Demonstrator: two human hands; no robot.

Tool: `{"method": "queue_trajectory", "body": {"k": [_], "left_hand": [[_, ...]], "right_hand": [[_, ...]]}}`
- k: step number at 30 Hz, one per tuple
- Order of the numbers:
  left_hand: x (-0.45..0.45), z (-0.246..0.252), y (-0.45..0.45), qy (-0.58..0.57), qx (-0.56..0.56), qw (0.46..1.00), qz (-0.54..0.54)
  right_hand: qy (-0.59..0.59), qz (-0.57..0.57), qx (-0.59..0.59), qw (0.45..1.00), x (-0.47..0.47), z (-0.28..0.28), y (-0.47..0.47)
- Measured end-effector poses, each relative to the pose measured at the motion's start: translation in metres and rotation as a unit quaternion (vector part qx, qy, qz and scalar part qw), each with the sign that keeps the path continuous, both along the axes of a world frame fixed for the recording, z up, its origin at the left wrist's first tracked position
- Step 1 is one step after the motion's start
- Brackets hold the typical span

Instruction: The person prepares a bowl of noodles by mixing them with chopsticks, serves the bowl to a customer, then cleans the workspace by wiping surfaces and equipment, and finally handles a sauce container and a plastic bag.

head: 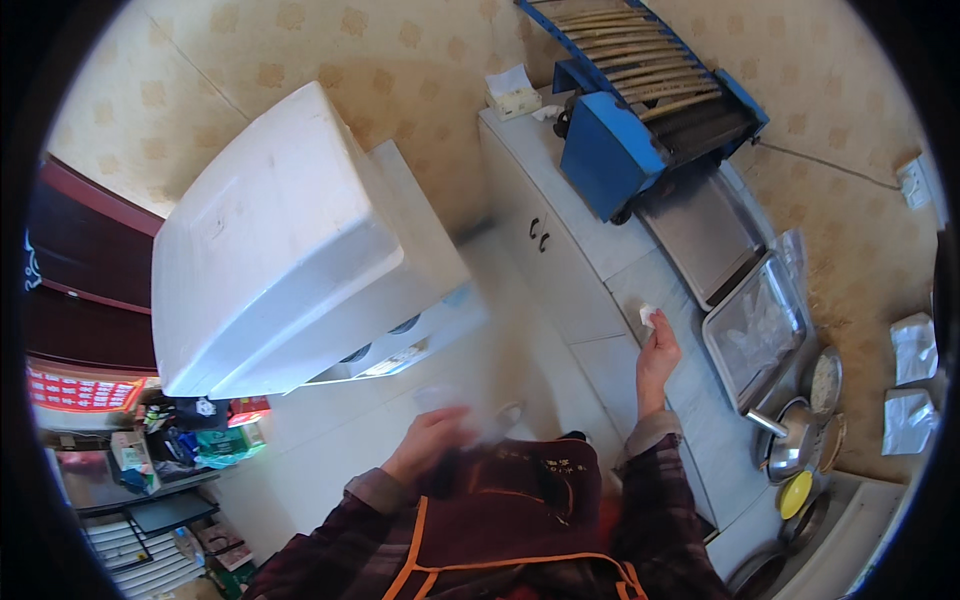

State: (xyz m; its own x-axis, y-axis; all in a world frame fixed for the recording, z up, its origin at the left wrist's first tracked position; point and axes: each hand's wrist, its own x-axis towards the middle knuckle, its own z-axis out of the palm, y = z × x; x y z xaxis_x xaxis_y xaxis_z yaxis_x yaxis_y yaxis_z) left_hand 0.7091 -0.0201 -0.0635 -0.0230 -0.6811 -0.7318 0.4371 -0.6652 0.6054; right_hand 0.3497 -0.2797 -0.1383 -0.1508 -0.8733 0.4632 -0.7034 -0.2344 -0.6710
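Note:
My right hand point(659, 358) is raised over the edge of the tiled counter point(637, 270) and pinches a small white piece point(646, 315), perhaps paper or plastic, between thumb and fingers. In front of my dark red apron point(517, 510) with orange trim, my left hand point(437, 439) is blurred. Something pale and see-through point(480, 420), perhaps thin plastic, shows beside its fingers; whether the hand grips it cannot be told. Right of my right hand lies a metal tray point(716, 375) with clear plastic bags point(761, 330) in it.
A big white appliance point(277, 240) stands at left. On the counter are a blue machine with rollers point(615, 150), another metal tray point(705, 232), a tissue box point(513, 97), metal bowls point(793, 442) and a yellow bowl point(795, 495). Shelves with packages point(225, 442) are at lower left.

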Motion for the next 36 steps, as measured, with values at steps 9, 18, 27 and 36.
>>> {"method": "queue_trajectory", "body": {"k": [9,18,27,36], "left_hand": [[-0.007,-0.014,-0.053,0.049,-0.029,0.998,0.03],[-0.021,0.017,-0.101,-0.108,0.004,0.994,0.013],[-0.023,0.048,-0.122,-0.18,-0.034,0.981,0.059],[-0.01,0.046,-0.184,-0.04,-0.208,0.976,0.051]], "right_hand": [[0.196,0.077,0.001,0.978,-0.014,-0.047,-0.017],[0.083,0.351,0.097,0.928,0.184,-0.03,-0.132],[0.317,0.194,-0.099,0.923,0.32,-0.018,-0.309],[-0.209,0.483,0.375,0.763,0.216,0.078,-0.05]]}}
